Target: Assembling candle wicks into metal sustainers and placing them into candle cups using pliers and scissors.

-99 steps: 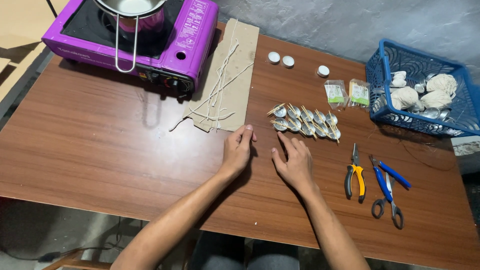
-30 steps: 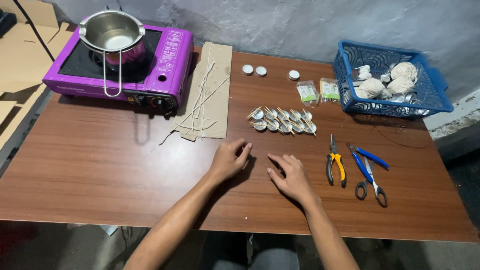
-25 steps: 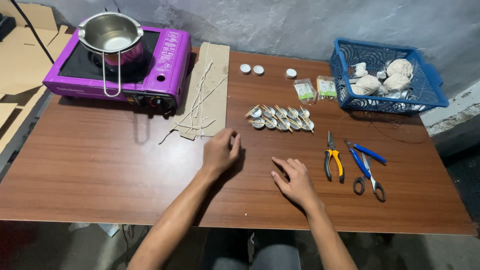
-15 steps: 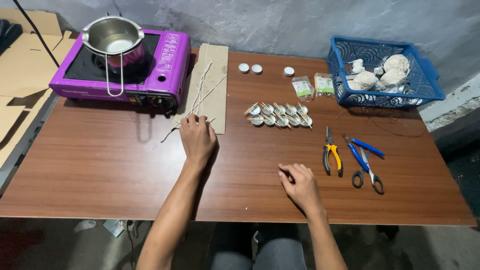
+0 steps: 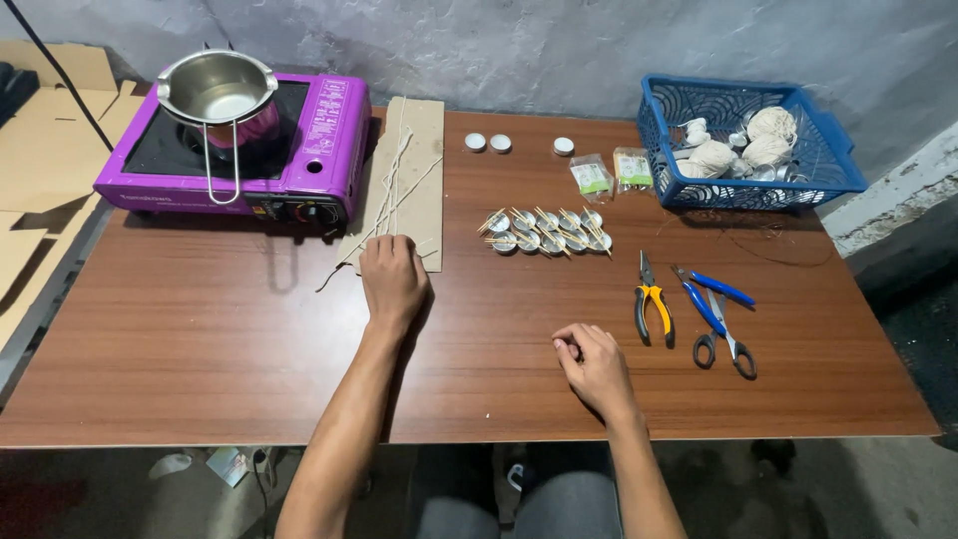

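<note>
Stove (image 5: 235, 150) left, basket (image 5: 743, 190) right, tin cups (image 5: 547, 232) between, pliers (image 5: 651, 307) nearer.

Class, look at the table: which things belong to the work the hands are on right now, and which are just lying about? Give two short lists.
In hand:
- left hand, reaching onto the thin sticks
- cardboard sheet under the sticks
- right hand, loosely curled on the table

Lying about:
- purple stove with metal pot
- small tins
- pliers
- scissors
- blue basket
</note>
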